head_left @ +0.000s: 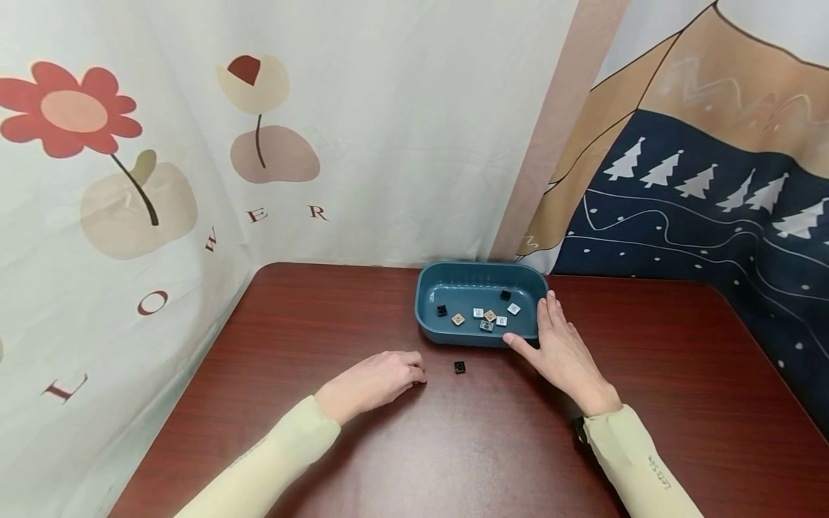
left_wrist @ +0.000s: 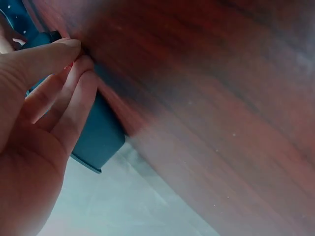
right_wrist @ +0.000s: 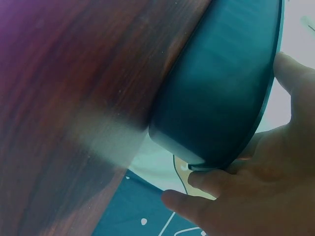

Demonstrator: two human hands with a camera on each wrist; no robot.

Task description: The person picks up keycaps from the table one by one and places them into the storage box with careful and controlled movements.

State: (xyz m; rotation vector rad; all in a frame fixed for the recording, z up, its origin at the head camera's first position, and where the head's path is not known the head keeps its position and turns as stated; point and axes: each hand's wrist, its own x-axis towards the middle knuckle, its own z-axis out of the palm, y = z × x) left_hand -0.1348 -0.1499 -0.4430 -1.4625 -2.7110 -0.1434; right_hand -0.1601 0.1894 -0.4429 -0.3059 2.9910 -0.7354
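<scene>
A blue rectangular tub [head_left: 430, 332] stands at the back of the table with several small square pieces inside, black, white and tan, perhaps keycaps or key switches. My right hand [head_left: 570, 360] holds the tub's near right corner, thumb at the near rim and fingers along the right end; the right wrist view shows the thumb [right_wrist: 288, 69] against the rim. A black square piece [head_left: 460, 367] lies on the table in front of the tub. Left of it, my left hand [head_left: 382, 381] is low over the table, thumb and fingertips drawn together. A speck of red [left_wrist: 69, 66] shows between them; whether anything is held is unclear.
The brown wooden table [head_left: 311, 309] reaches back to a white printed curtain [head_left: 401, 144]. A dark blue patterned cloth [head_left: 680, 237] hangs at the right. The tub's back rim is close to the table's far edge.
</scene>
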